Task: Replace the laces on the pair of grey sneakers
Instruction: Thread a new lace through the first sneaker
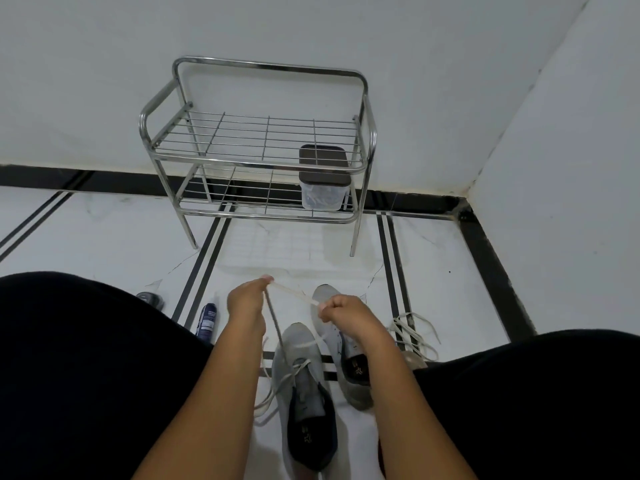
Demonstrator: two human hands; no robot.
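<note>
lace [294,294] stretched between left hand [246,299], right hand [341,309]

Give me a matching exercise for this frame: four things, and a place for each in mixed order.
Things:
1. lace
2. tub
3. bottle
4. loose laces

Places:
A. on the floor right of the sneakers
B. stretched between both hands
C. on the rack's lower shelf
D. on the floor left of the sneakers

Pairs: 1-B, 2-C, 3-D, 4-A
</note>
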